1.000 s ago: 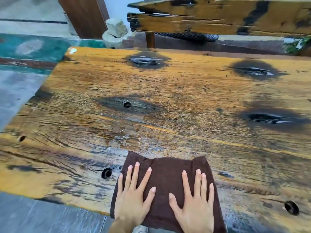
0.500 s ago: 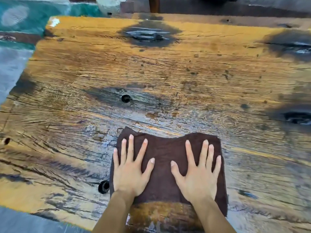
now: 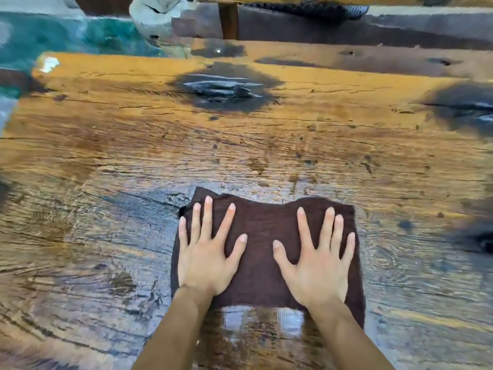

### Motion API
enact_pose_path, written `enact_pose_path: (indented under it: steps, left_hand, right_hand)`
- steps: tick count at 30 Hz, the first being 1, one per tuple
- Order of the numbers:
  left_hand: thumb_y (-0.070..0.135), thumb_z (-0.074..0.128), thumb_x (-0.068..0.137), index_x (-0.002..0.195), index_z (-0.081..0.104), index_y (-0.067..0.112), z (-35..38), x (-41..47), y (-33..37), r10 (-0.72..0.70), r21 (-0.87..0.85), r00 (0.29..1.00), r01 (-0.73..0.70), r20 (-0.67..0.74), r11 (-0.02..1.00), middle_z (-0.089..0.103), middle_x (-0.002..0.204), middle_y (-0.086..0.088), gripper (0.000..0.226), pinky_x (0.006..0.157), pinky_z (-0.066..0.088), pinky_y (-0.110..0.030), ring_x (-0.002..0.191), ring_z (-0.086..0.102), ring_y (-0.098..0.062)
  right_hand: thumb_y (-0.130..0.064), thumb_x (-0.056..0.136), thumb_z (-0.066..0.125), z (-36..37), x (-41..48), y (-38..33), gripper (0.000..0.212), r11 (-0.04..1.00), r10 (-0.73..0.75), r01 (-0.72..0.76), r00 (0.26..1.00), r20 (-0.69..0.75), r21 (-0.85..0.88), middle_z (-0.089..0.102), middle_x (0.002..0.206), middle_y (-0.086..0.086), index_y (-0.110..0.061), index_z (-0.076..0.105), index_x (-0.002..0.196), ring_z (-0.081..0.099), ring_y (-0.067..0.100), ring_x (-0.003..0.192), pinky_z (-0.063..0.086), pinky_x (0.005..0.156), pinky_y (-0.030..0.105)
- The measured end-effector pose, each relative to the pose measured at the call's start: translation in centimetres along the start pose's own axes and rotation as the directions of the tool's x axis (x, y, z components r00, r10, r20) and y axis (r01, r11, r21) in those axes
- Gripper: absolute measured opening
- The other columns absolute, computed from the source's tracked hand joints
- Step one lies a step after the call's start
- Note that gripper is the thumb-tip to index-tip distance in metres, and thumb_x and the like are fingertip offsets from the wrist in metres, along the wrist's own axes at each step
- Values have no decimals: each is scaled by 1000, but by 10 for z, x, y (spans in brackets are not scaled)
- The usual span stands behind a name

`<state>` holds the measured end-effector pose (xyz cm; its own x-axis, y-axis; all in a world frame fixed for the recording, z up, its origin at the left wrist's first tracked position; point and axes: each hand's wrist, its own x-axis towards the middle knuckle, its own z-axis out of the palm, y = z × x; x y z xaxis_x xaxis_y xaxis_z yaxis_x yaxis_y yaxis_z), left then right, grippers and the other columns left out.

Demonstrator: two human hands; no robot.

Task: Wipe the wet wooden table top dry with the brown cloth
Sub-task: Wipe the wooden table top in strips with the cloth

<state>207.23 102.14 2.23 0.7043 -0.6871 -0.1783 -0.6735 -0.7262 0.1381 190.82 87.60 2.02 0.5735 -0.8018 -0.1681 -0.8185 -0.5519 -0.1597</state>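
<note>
**A:** How do the hands lie?

**B:** The left hand (image 3: 205,259) and the right hand (image 3: 317,265) both lie flat with straight, spread fingers. The palms press on the brown cloth (image 3: 262,228), and neither hand grips it.

**A:** Why flat?

**B:** I'd judge that spread palms load the whole cloth, so it soaks up water and slides as one sheet without bunching.

**A:** Where is the cloth?

**B:** It is spread on the wooden table top (image 3: 133,145), toward six o'clock in the view. It is dark and roughly square, with a wavy edge at its twelve o'clock.

**A:** And the wood?

**B:** It is glossy all round. A shining wet patch (image 3: 262,324) sits just at the cloth's six o'clock, and a dark knot (image 3: 226,88) lies well apart at twelve o'clock. Much is probably left to dry.
</note>
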Motion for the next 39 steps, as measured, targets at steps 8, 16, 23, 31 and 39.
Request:
enact_pose_path:
  steps: [8,16,23,31,39]
  left_hand:
    - [77,12,99,161,-4,51,-22,158,-4,15,-32,998,-17,-56,999,-20,172,-1,69,127,-8,-54,158,-22,-22]
    - [77,11,99,162,-3,51,-45,267,1,42,-15,997,-43,-67,999,-15,174,-2,70,127,-10,-52,159,-18,-23]
    - [81,5,95,162,-7,48,-58,347,12,89,41,990,-85,-108,996,-21,172,-3,76,126,-11,-53,159,-18,-21]
    - [84,4,93,162,-4,48,-70,426,26,140,48,968,-133,-210,990,-24,171,-4,79,124,-14,-58,157,-23,-20]
    - [88,1,87,163,9,47,-89,473,30,166,109,974,-150,-154,983,-13,174,-7,87,123,-14,-61,159,-18,-22]
  right_hand:
    - [-86,90,8,-20,127,-35,85,999,32,-32,999,36,-11,-22,172,14,-45,-14,162,-27,29,157,-13,126,56]
    - [-87,88,6,-37,238,-57,87,999,36,-36,999,0,-18,-20,173,14,-46,-12,163,-23,29,158,-12,126,55]
    - [-87,89,10,-47,302,-63,87,998,64,-65,997,-34,-10,-17,173,14,-46,-9,163,-21,29,159,-12,127,55]
    - [-88,89,11,-59,369,-65,88,996,88,-90,994,-60,-21,-14,174,14,-44,-6,164,-19,29,159,-12,127,55]
    - [-88,87,11,-67,409,-71,91,994,101,-103,992,-79,-24,5,174,17,-41,10,165,-9,32,161,-10,126,57]
